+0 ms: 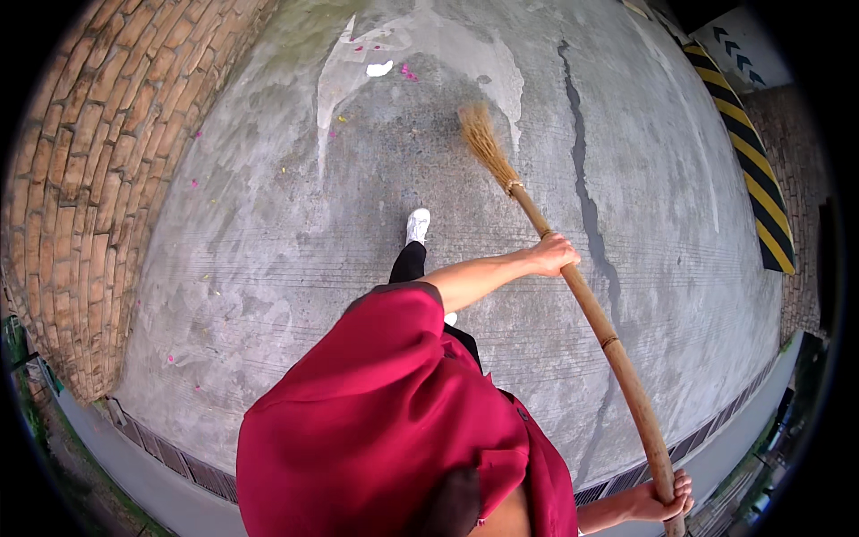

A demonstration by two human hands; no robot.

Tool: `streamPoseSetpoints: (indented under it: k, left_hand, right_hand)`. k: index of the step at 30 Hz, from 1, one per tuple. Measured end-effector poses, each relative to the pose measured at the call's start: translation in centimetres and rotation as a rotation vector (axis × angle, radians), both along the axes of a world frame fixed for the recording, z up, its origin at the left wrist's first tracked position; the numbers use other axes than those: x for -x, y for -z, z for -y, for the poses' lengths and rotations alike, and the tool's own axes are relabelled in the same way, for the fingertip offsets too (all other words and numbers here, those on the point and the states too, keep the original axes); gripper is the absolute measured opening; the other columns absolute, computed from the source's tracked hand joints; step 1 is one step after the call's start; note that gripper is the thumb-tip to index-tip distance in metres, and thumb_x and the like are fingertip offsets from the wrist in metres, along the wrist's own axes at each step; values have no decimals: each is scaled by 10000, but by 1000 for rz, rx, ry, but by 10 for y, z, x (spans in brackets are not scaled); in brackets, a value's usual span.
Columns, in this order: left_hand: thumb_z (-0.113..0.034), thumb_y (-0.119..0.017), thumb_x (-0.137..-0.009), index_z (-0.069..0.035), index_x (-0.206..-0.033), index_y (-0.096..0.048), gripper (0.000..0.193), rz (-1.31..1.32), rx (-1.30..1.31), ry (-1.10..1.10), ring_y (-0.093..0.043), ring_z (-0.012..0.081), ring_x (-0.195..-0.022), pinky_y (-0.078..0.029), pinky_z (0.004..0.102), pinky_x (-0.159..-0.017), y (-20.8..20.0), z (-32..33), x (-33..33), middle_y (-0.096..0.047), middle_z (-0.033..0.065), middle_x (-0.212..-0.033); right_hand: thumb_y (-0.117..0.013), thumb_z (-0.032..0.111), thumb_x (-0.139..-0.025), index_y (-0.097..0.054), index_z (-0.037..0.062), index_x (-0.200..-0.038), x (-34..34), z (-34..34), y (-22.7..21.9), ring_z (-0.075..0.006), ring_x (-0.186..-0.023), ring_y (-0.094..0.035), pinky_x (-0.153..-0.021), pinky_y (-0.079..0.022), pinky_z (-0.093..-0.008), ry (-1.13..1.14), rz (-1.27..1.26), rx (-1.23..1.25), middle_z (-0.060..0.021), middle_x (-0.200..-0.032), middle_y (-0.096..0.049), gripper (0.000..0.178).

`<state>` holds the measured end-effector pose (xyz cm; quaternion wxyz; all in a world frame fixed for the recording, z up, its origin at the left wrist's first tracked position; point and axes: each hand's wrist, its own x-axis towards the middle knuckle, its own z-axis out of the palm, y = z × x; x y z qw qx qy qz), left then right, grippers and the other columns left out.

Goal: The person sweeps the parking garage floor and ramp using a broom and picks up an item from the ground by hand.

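A long wooden-handled broom slants from the lower right up toward the middle. Its straw bristles rest against or just over the concrete ground. My left hand is wrapped round the handle, a little below the bristle binding. Near the handle's other end, my right hand grips it at the lower right. Left of the bristles lie a white scrap and a few magenta petals.
A brick wall curves along the left. On the right stands a yellow-and-black striped barrier. A dark crack runs down the concrete ground. A grated drain crosses at lower left. My white shoe stands ahead.
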<state>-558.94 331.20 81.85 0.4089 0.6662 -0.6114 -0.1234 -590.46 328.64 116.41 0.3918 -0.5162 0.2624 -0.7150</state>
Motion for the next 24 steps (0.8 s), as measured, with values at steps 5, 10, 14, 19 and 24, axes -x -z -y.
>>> streamPoseSetpoints:
  k: [5, 10, 14, 19, 24]
  left_hand:
    - [-41, -598, -572, -111, -627, -491, 140, -117, -88, -88, -544, 233, -718, -390, 366, -648, 43, -44, -55, -533, 36, -636]
    - [-113, -572, -610, -128, -669, -498, 95, -132, -380, -506, -518, 258, -737, -349, 390, -661, 73, -224, -134, -543, 38, -683]
    - [-81, -569, -612, -128, -699, -552, 100, -178, -860, -367, -546, 261, -773, -354, 405, -696, 71, -279, -215, -577, 60, -730]
    - [-77, -562, -609, -123, -669, -527, 83, -28, -433, -453, -531, 251, -753, -343, 383, -655, 22, -188, -243, -545, 56, -661]
    - [-64, -604, -573, -125, -667, -504, 150, -111, -24, -249, -523, 214, -750, -358, 359, -676, -1, -3, -296, -534, 15, -653]
  right_hand:
    - [-416, 48, -746, -404, 82, -707, -103, 25, 44, -140, -586, -337, -576, -347, -288, -81, -34, -63, -19, -587, -323, 53]
    - [-400, -15, -732, -383, 90, -753, -278, 21, 100, -94, -532, -363, -551, -368, -227, -457, -59, -413, -1, -547, -344, 108]
    - [-429, -29, -731, -407, 75, -756, -361, 22, 154, -153, -566, -417, -588, -392, -315, -546, -175, -638, -39, -583, -410, 109]
    - [-421, -11, -742, -425, 81, -783, -351, 91, 99, -125, -559, -360, -573, -339, -268, -454, 20, -436, -20, -570, -371, 101]
    - [-413, 17, -731, -397, 78, -692, -321, 136, 8, -142, -588, -341, -577, -319, -268, -386, 3, 21, -22, -581, -315, 74]
